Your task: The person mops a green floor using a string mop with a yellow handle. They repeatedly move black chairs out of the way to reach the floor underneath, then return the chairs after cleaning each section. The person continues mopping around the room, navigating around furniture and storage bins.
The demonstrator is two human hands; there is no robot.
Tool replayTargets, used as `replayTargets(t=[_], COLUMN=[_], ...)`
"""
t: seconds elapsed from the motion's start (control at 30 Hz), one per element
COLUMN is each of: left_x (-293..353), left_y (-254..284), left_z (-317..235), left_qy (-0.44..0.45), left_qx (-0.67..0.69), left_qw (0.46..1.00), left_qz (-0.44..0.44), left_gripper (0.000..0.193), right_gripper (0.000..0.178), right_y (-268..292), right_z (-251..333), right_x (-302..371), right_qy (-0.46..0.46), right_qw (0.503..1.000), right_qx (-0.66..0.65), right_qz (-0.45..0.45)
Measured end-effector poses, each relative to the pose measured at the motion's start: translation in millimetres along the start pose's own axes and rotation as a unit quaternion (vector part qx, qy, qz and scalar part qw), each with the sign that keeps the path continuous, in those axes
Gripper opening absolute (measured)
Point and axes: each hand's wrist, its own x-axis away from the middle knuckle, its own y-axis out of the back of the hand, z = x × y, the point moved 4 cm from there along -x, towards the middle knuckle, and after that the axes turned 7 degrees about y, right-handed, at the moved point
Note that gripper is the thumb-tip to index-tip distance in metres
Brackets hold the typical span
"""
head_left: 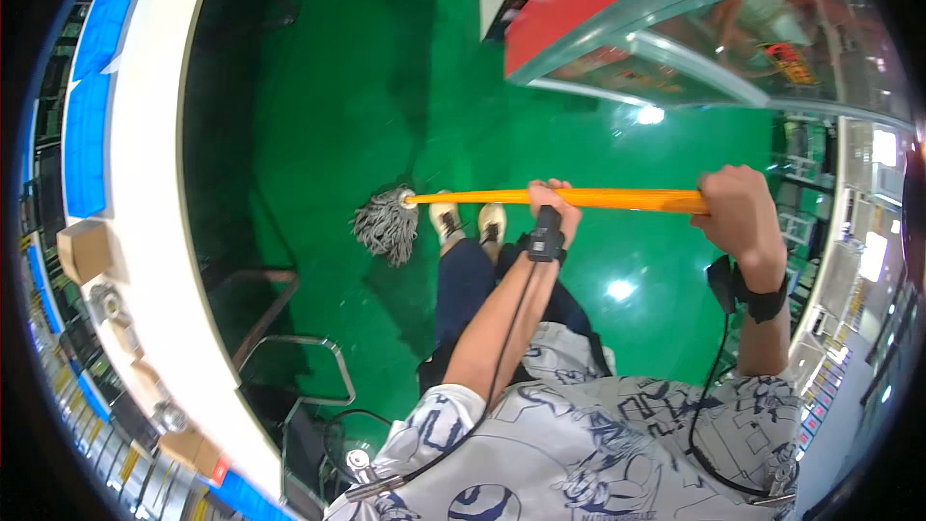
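One shirt (579, 444), two hands (567, 216) (743, 214) on one mop (511, 197)

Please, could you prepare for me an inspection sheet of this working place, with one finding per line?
Surface: green floor, glossy, with bright light reflections.
Job's things: mop with grey string head and yellow-orange handle; the head appears to rest on the floor, left of the shoes.
Clutter: cardboard box and blue items on the white table.
Hands: left hand grips the handle partway along; right hand grips it near the end.
Cables: black cables run from the wrist devices over the printed shirt.
Surroundings: white table at left; red-and-glass cabinet at upper right; metal chair frame at lower left.
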Motion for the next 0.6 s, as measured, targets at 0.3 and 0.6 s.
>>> replayTargets(t=[0.3,0.6], left_x=[-25.8,-85.5], left_y=[-97.7,-123.3], left_z=[-65.5,-62.2], left_qy=[-0.478,-0.496], left_qx=[-0.597,-0.737], left_qw=[0.631,0.458], left_qz=[0.131,0.023], left_gripper=[0.025,0.020], right_gripper=[0.026,0.019], right_y=[98.0,62.5], right_z=[23.7,-45.1], right_x=[-78.6,-106.7], right_qy=[0.132,0.180], right_qw=[0.957,0.910], right_qx=[0.094,-0.023], right_qz=[-0.243,-0.374])
